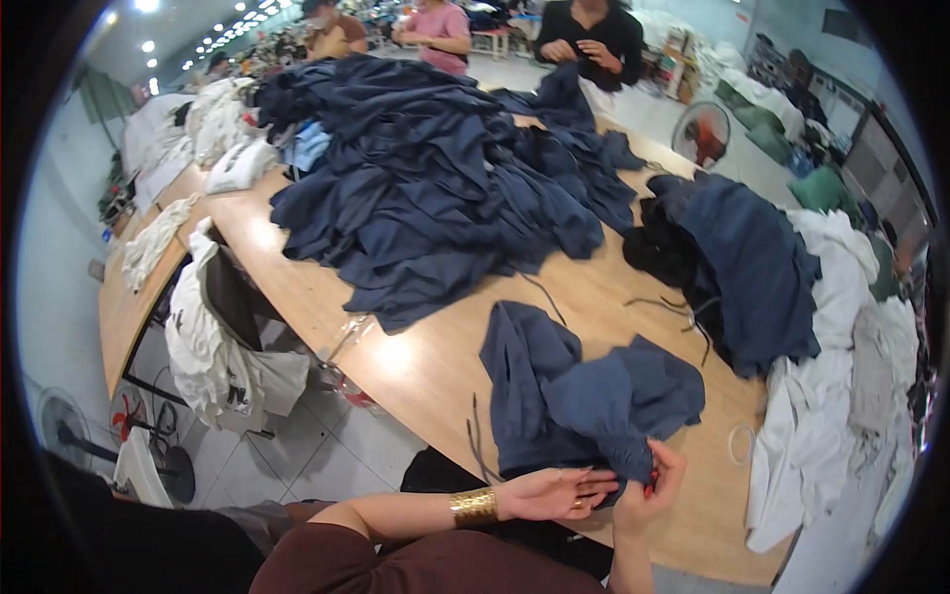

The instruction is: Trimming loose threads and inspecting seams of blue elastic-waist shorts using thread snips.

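Note:
A navy drawstring garment (614,391) lies loosely spread at the table's near edge, its dark cord trailing on the left. With bent fingers, my right hand (650,495) grips a gathered, elastic-looking end of this garment. A small red spot shows at those fingers; I cannot make out what it is. My left hand (554,493), below a wide gold bracelet (473,507), is turned palm up beside the cloth's near edge. Its fingers stretch toward my right hand, and it holds nothing that I can see.
A big heap of navy garments (406,188) covers the far side of the wooden table (396,381). More navy clothing (747,267) lies at the right, beside white cloth (807,455). White garments drape over a chair (233,297) at the left. Several people stand beyond the table.

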`<state>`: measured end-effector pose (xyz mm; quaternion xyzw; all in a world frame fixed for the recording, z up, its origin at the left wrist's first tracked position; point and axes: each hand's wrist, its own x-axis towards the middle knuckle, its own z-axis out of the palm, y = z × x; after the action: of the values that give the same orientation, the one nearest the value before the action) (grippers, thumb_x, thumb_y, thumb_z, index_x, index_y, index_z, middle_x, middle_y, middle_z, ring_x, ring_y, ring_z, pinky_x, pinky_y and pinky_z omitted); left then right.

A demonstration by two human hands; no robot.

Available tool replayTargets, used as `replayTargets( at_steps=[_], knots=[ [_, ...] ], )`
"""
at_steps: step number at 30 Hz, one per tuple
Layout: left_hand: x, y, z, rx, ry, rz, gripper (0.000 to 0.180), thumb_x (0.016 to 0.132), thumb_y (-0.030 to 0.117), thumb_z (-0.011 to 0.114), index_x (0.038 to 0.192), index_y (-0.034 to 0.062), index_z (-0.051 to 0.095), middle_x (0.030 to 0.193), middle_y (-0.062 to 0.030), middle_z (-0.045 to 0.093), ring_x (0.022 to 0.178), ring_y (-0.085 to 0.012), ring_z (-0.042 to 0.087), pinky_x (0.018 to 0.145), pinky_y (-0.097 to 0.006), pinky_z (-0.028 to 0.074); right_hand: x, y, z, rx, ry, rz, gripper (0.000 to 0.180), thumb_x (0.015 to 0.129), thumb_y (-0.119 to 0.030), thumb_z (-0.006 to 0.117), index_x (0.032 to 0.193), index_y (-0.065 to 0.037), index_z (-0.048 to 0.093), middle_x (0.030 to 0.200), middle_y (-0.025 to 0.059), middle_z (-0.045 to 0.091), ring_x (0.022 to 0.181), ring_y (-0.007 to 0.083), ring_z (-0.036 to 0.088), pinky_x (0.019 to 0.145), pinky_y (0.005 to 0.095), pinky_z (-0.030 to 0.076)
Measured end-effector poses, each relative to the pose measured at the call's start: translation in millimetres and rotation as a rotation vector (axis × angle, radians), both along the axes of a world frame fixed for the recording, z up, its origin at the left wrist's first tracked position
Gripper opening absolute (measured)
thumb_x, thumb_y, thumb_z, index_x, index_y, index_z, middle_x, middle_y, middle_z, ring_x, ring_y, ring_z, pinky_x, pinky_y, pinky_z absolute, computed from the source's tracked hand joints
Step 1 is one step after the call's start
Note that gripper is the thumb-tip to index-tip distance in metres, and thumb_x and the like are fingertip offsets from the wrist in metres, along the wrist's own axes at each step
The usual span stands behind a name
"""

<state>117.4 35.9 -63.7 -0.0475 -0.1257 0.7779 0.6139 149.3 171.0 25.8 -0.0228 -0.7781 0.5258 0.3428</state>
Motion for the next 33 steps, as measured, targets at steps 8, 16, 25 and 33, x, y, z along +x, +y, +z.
replayTargets(
  at_steps=[8,16,25,33],
  knots=[
    [-54.9,-24.6,26.6,-0.354,-0.042,0.463,0.014,0.091,0.017,0.06,0.101,0.0074,0.061,0.097,-0.0033,0.064,0.097,-0.0159,0.059,0.09,-0.034,0.045,-3.4,20.4,22.9,0.043,0.139,-0.118,0.033,0.077,0.009,0.053,0.108,0.003,0.057,0.097,0.0093,0.058,0.088,0.0185,0.058,0.078,0.026,0.046],
    [-33.0,-47.7,37.2,-1.344,0.878,0.836,0.037,0.083,0.015,0.07,0.109,-0.0054,0.053,0.098,-0.0056,0.062,0.085,-0.0091,0.058,0.069,-0.023,0.048,1.5,36.6,29.2,0.3,-0.574,0.279,0.026,0.073,0.001,0.066,0.1,-0.001,0.063,0.082,0.0056,0.053,0.072,0.0148,0.053,0.064,0.0255,0.042],
    [-8.7,-42.5,83.7,-0.947,1.085,0.614,0.012,0.088,0.006,0.064,0.081,0.0036,0.055,0.075,0.0062,0.055,0.07,0.0011,0.047,0.059,-0.017,0.039,-23.3,-7.9,37.0,-0.048,-0.411,0.329,0.034,0.078,-0.002,0.068,0.066,0.0,0.037,0.066,0.0008,0.033,0.058,0.0085,0.03,0.051,0.0239,0.025],
    [-27.5,-42.3,104.9,-0.898,0.93,0.453,0.013,0.093,0.023,0.059,0.088,0.0102,0.06,0.081,0.0086,0.057,0.073,0.0011,0.051,0.066,-0.017,0.043,-37.2,-7.9,31.1,0.043,-0.241,0.199,0.013,0.085,0.0,0.059,0.078,0.0,0.048,0.07,0.0023,0.041,0.06,0.0107,0.035,0.054,0.0236,0.03]
  ],
)
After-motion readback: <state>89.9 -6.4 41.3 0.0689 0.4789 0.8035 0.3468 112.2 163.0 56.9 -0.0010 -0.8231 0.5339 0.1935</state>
